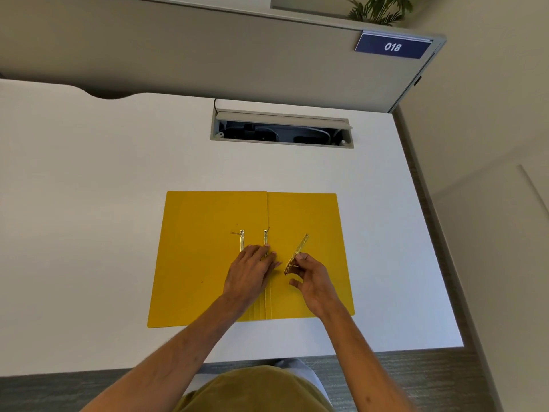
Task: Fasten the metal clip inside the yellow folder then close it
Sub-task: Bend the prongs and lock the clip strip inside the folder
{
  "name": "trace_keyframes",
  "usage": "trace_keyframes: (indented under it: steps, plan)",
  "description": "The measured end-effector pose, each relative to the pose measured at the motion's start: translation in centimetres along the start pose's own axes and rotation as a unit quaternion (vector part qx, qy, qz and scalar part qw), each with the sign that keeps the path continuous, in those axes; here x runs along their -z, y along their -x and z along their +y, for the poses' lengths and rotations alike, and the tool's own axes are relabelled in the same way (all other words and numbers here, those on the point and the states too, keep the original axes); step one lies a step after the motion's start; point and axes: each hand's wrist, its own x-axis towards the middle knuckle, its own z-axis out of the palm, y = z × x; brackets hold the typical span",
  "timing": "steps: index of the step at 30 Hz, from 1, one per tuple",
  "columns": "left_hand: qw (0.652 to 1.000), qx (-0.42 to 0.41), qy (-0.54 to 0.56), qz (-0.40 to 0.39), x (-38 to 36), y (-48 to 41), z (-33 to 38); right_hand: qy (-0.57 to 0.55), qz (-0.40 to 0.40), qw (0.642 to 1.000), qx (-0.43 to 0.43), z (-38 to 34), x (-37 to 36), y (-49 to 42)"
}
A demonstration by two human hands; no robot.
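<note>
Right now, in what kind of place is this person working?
Probably an office cubicle: a white desk with a cable hatch, a grey partition behind it, and a numbered plate reading 018.

Office cubicle workstation. White desk (89, 203) with a recessed cable tray (281, 132) set into its far side, lid raised, wiring visible inside. Grey partition wall (208, 55) behind the desk, bearing a blue number plate (392, 46) reading "018". Potted plant (381, 8) above the partition. Grey carpet (430, 379) underfoot. Yellow folder (208, 263) lying open on the desk.
</note>
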Motion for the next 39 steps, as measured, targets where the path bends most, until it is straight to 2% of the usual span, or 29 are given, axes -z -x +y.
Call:
trace_keyframes:
  steps: [8,29,33,39]
  plan:
    - [0.999,-0.009,-0.031,-0.027,-0.2,0.0,0.3,0.124,-0.005,0.991,0.049,0.6,-1.1,-0.5]
    - [0.999,-0.002,-0.033,-0.039,-0.1,0.1,0.4,0.189,0.044,0.978,0.070,0.5,-2.5,-1.2]
    - [1.000,-0.003,0.000,-0.030,-0.2,0.2,0.1,0.227,0.051,0.969,0.079,0.3,-2.7,-1.5]
    - [0.991,0.016,0.136,-0.004,-0.2,1.3,-1.3,0.287,0.030,0.949,0.124,-0.3,-3.5,-1.9]
